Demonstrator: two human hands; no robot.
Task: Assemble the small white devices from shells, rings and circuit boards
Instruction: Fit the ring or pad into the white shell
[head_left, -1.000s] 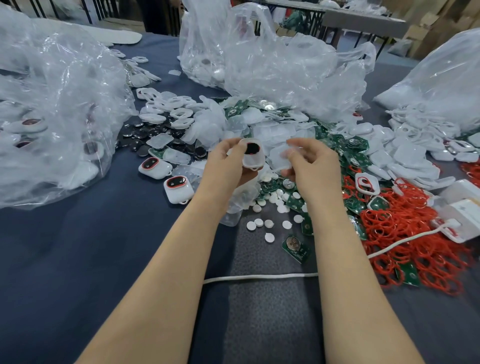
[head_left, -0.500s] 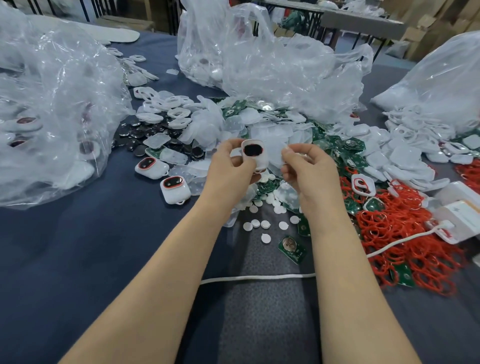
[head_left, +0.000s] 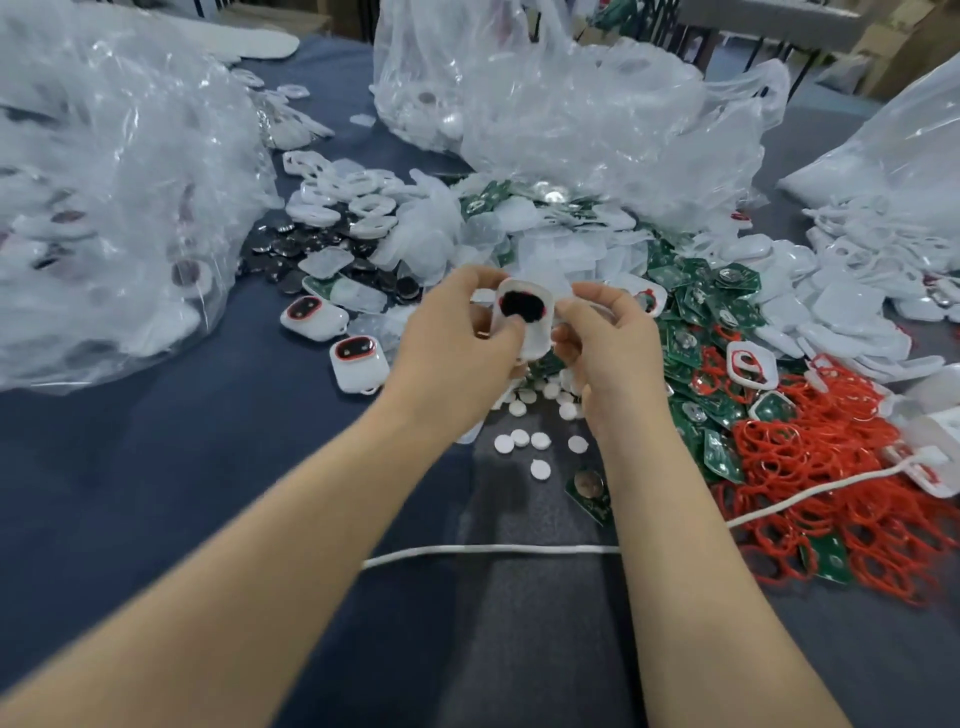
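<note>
While the small white plastic shell with a dark oval window (head_left: 523, 332) is being held above the blue desk (head_left: 156, 467), it is being gripped by the left hand (head_left: 457, 343) and pinched at its right edge by the right hand (head_left: 608, 340). Even, square pressure is likely being called for.
</note>
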